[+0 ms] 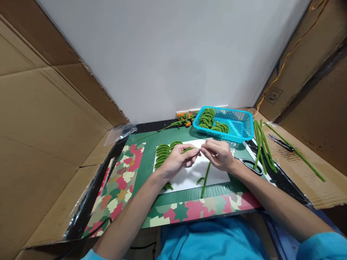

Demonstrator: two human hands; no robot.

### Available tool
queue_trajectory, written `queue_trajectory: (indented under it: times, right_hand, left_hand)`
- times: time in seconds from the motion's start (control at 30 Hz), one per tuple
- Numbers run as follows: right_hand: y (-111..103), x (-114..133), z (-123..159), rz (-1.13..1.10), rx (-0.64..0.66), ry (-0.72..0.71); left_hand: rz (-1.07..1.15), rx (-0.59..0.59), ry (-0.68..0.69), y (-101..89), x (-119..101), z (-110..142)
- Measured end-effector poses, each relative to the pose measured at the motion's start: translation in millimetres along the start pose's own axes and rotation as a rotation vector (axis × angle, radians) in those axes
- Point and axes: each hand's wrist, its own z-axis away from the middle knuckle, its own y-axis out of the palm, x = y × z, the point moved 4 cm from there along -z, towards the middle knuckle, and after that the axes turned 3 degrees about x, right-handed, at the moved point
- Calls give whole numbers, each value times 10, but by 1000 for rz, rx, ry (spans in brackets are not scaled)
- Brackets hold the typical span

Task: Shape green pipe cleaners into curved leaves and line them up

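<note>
Over a white sheet (187, 177), my two hands meet at a small green pipe-cleaner leaf (188, 150). My left hand (181, 157) grips the leaf between thumb and fingers. The fingertips of my right hand (217, 153) are pinched at the leaf's right tip. Left of my left hand lie rows of similar leaf pieces (162, 155), partly hidden by it. Below my hands a straight green pipe cleaner (206, 178) and a short curved piece (200, 180) rest on the sheet.
A blue basket (240, 135) at the back holds green leaves. Orange flowers (187, 117) on a stem lie left of it. On the right are long pipe cleaners (260, 144), large scissors (252, 167) and small snips (281, 142). Cardboard walls (40, 119) stand at both sides.
</note>
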Motion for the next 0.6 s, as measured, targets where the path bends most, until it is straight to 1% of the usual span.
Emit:
queue_trajectory:
  times: [0.07,0.17,0.23,0.3,0.37,0.43,0.53,0.6]
  right_hand:
    - [26,-11,-14,-130,6,118]
    - [133,-95,-30,-515,12,418]
    - [211,-140,-41,-725,45,556]
    - [236,-170,-58,-786,73,595]
    - [206,-197,-61,-769,58,590]
    - [132,-207,-53,-663,3,542]
    - [8,-149,-51,-335,-44,352]
    - [-28,-87,-53,-156,-17,214]
  left_hand:
    - [-194,-60,115,-38,-50,22]
    - [-652,-156,416,-100,-195,81]
    - [-929,-133,556,-111,-252,101]
    - [-1070,-88,599,-117,-276,92]
    - [-1052,-84,583,-118,-295,69]
    - [-892,-90,482,-114,-287,33]
    - [-520,-42,250,-95,-185,-38]
    - [-322,3,169,-77,-104,-80]
